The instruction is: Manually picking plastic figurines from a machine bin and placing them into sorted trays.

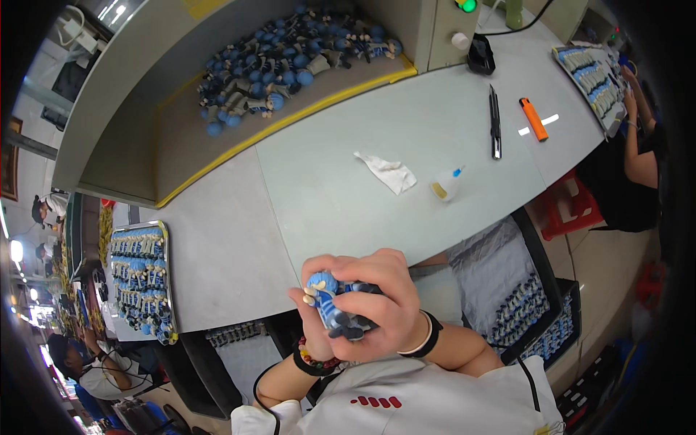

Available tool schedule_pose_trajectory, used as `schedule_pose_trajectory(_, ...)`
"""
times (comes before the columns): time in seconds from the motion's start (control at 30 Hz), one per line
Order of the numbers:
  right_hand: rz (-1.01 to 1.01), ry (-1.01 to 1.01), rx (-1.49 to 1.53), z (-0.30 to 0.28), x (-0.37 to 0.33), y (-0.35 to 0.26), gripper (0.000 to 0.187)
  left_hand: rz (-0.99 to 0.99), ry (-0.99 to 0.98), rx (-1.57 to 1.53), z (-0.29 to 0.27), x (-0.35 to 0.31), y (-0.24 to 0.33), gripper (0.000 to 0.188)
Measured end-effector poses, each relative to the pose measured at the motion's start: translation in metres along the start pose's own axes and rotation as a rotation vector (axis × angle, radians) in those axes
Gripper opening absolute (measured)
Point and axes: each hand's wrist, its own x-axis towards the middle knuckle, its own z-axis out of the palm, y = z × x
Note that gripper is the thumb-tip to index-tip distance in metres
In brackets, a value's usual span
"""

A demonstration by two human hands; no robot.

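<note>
Right up close, a white shirt (370, 395), and out of its sleeves come two arms working as a pair: a beaded bracelet (315, 357) on the left wrist, a black band (433, 335) on the right. Both hands are closed in together! The left hand (312, 325) cups from the side and below, thumb up along the edge; the right hand (391, 293) curls over from the other side, fingers bent inward. Caught between them is the figurine (326, 301), blue-haired, in blue and grey, held just off the worktop's (326, 196) near edge, its lower part partly hidden by fingers.

Under that edge, a dark crate (542, 264) on the right carries a grey liner and rows of small figurines (518, 308); another dark crate (196, 373) sits to the left. Up on the left, a tray (169, 268) is packed with blue-haired figures in rows.

Moving out: a crumpled white tissue (388, 172), with a small clear cup (444, 190) just beside it. Beyond, a black cutter (495, 123) lies near an orange lighter-shaped thing (533, 119). At the back, inside an open cabinet (112, 163), a heaped jumble of figurines (279, 61)! Far right, a co-worker's hands (631, 98) are at another loaded tray (581, 94).
</note>
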Motion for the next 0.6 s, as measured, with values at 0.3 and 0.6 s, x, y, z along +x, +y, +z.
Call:
schedule_pose_trajectory(0.3,0.029,0.173,-0.038,-0.033,0.002,0.027,0.036,-0.174,0.237,0.021,-0.012,0.055,0.098,0.044)
schedule_pose_trajectory(0.6,0.018,0.053,-0.157,-0.041,0.006,0.055,0.007,-0.066,0.503,0.236,-0.166,0.267,0.221,0.047)
